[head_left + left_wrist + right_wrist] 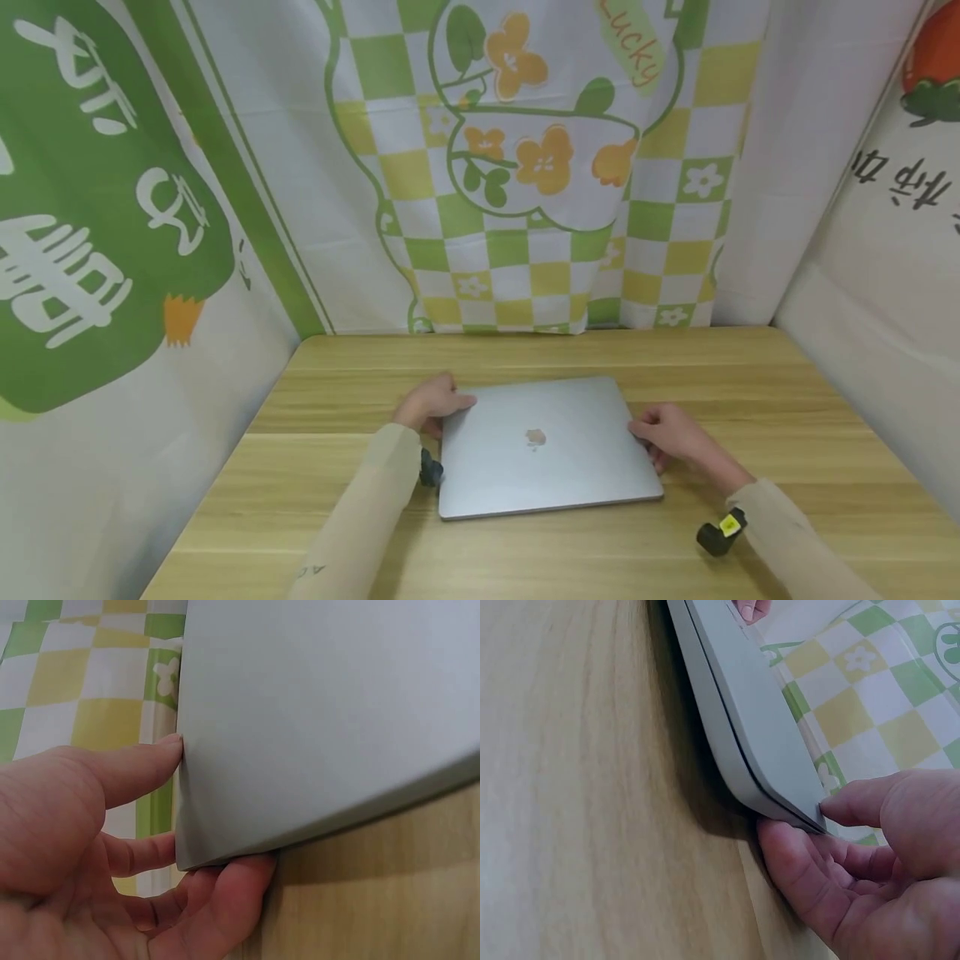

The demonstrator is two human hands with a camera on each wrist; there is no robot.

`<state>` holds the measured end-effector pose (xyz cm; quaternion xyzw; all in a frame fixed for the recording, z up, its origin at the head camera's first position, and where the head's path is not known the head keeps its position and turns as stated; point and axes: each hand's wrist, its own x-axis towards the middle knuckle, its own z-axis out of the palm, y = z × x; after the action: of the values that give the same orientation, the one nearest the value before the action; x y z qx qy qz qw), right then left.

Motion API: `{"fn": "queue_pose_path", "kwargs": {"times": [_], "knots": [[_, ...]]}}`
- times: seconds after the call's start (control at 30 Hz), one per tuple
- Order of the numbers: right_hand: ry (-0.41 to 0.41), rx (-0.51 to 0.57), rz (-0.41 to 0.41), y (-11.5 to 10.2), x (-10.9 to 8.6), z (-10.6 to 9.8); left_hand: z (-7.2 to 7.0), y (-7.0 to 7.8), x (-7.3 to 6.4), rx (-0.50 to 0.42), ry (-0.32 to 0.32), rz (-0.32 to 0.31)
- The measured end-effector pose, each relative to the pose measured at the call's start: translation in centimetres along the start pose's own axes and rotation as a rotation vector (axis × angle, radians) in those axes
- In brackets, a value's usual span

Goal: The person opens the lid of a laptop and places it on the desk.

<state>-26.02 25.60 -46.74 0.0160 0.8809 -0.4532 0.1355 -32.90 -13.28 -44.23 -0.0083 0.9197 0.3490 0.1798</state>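
Note:
A closed silver laptop point(551, 467) lies on the wooden table in the head view, its lid upward with a logo at the middle. My left hand point(435, 402) grips the laptop's left side near the far corner. The left wrist view has that thumb point(146, 766) against one edge and the curled fingers point(232, 900) under another. On the opposite side my right hand point(671, 433) pinches the right edge. In the right wrist view its thumb point(855, 802) touches the lid's edge while the fingers point(791, 862) reach underneath, where a shadow lies below the laptop.
The wooden table point(337, 375) runs back to a checked, flower-printed cloth point(510, 275). Printed cloth walls stand at the left point(225, 375) and right point(862, 292). Small dark devices are strapped at the left wrist point(431, 468) and right wrist point(722, 533).

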Motion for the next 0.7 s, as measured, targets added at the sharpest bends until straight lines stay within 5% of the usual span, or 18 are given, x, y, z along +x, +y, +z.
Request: {"fn": "queue_pose_path", "kwargs": {"times": [0.3,0.7], "knots": [[-0.003,0.002,-0.002,0.7,-0.7,-0.9,0.9,1.3,0.6,0.06,0.009,0.031],[-0.015,-0.011,-0.007,1.3,-1.4,-1.4,1.4,1.9,0.4,0.026,-0.026,0.05]]}}
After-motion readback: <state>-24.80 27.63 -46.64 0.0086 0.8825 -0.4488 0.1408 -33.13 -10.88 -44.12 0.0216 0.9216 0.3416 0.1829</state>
